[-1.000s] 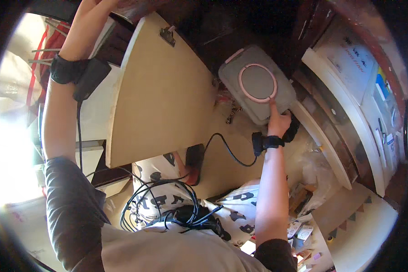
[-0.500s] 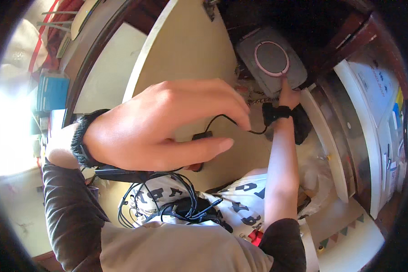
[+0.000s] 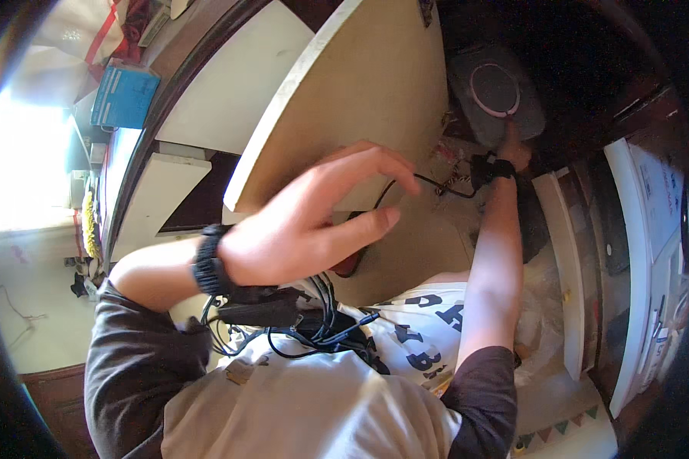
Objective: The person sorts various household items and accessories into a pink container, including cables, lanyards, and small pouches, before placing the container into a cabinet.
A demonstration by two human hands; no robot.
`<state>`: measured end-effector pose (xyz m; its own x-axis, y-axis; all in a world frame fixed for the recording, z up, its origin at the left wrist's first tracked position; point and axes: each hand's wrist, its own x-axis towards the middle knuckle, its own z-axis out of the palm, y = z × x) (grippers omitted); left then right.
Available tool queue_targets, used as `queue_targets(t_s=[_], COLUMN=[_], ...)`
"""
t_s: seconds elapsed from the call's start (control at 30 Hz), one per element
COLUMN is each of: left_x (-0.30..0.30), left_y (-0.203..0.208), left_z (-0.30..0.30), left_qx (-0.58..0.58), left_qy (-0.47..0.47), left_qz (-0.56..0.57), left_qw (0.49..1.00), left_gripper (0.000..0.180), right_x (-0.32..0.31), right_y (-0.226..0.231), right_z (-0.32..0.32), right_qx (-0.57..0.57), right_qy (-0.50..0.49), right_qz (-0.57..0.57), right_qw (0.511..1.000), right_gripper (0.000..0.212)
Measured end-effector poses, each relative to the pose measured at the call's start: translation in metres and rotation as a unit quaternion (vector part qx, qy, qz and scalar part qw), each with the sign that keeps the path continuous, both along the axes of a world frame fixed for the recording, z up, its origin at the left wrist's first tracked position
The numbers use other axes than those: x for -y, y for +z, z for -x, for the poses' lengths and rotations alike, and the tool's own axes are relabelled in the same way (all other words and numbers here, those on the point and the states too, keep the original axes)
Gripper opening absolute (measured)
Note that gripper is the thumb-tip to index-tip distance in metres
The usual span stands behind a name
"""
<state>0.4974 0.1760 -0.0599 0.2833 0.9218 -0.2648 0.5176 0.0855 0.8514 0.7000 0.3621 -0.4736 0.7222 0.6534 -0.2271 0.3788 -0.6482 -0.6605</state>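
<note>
My left hand (image 3: pixel 306 214) hovers in front of the open cream cabinet door (image 3: pixel 352 92). It is open and holds nothing, with its fingers loosely bent and the thumb apart. At the dark cabinet opening, my right hand (image 3: pixel 517 149) is closed on the near edge of a flat grey case (image 3: pixel 486 126); the thumb side lies by a pale pink ring (image 3: pixel 476 98) on its top. The fingers beneath the case are hidden. Both wrists wear black bands, and a black cable (image 3: pixel 436 183) runs near the right one.
Coiled black cables (image 3: pixel 325 306) and a dark pouch lie on my lap. Right of my arm are open drawers (image 3: pixel 570 268) and a white box (image 3: pixel 643 214). A blue box (image 3: pixel 126 96) stands at the left. Behind my right forearm is a dark bundle (image 3: pixel 534 222).
The view has turned left, so the door and the case sit farther right. My left hand has drawn back a little from the camera. My right hand stays at the case.
</note>
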Motion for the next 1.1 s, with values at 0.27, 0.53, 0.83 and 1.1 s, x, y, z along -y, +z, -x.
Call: queue_targets(t_s=[0.27, 0.53, 0.83, 1.1], left_x=[-0.004, -0.078, -0.075, -0.116], left_y=[-0.13, -0.25, -0.243, -0.272], left_z=[-0.048, -0.083, -0.047, -0.039], left_qx=[0.089, 0.167, -0.055, -0.105], left_qy=[0.154, 0.325, 0.152, 0.126], left_qz=[0.092, 0.169, 0.222, 0.042], left_qw=[0.98, 0.915, 0.962, 0.986], left_gripper=[0.031, 0.045, 0.046, 0.035], right_x=[-0.007, -0.043, -0.012, 0.015], right_y=[0.019, -0.047, -0.025, 0.023], right_z=[0.017, -0.007, -0.009, -0.017], right_qx=[-0.154, -0.119, -0.237, -0.424], right_qy=[0.032, 0.213, 0.27, 0.252], right_qz=[0.033, 0.007, -0.001, -0.161], right_qw=[0.987, 0.97, 0.933, 0.855], right_gripper=[0.091, 0.078, 0.053, 0.036])
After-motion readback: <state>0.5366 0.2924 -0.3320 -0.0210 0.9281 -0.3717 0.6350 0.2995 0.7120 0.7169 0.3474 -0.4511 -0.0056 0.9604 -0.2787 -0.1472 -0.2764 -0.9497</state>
